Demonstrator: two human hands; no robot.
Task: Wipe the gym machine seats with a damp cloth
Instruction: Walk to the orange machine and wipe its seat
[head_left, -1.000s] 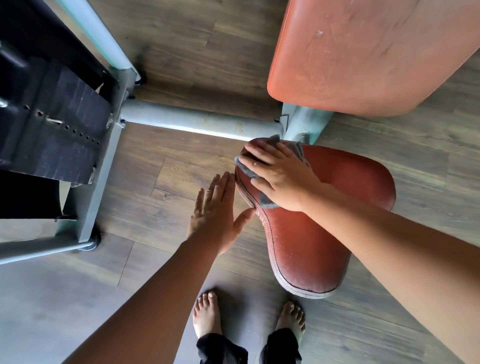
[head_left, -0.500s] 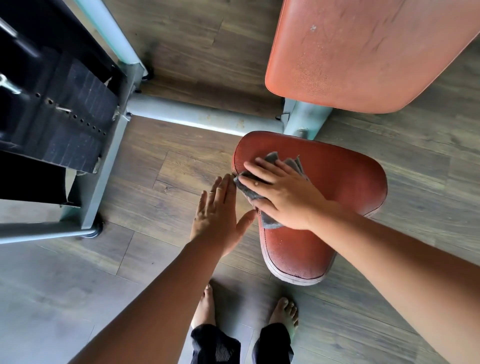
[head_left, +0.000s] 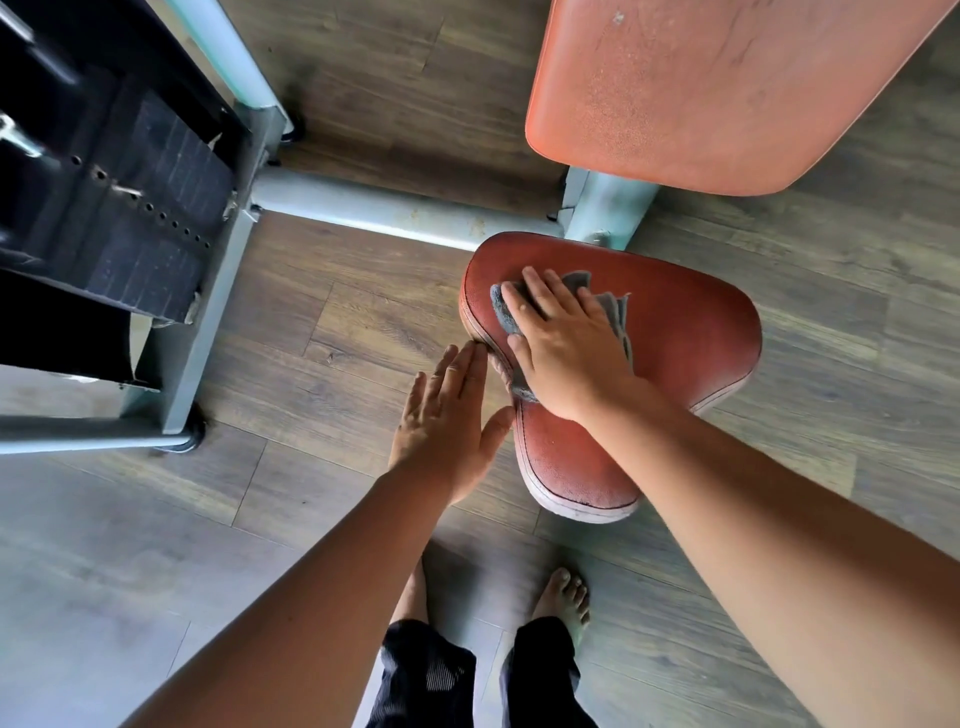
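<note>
A worn red-brown seat pad (head_left: 685, 338) with a pale stitched rim sits low in the middle of the view. A grey cloth (head_left: 615, 306) lies on its left half. My right hand (head_left: 566, 343) presses flat on the cloth, fingers spread toward the seat's left edge. My left hand (head_left: 447, 415) is open and flat, its fingers and thumb resting against the seat's left side. An orange-red back pad (head_left: 717, 88) stands above and behind the seat.
A pale grey metal frame bar (head_left: 374, 208) runs along the wooden floor to the seat post (head_left: 608, 213). A black weight stack (head_left: 119, 176) in its frame fills the upper left. My bare feet (head_left: 563, 597) stand just below the seat's front tip.
My right hand slid the cloth from the seat's far left rim down along the left side, then back onto the top surface. My left hand stayed at the seat's side.
</note>
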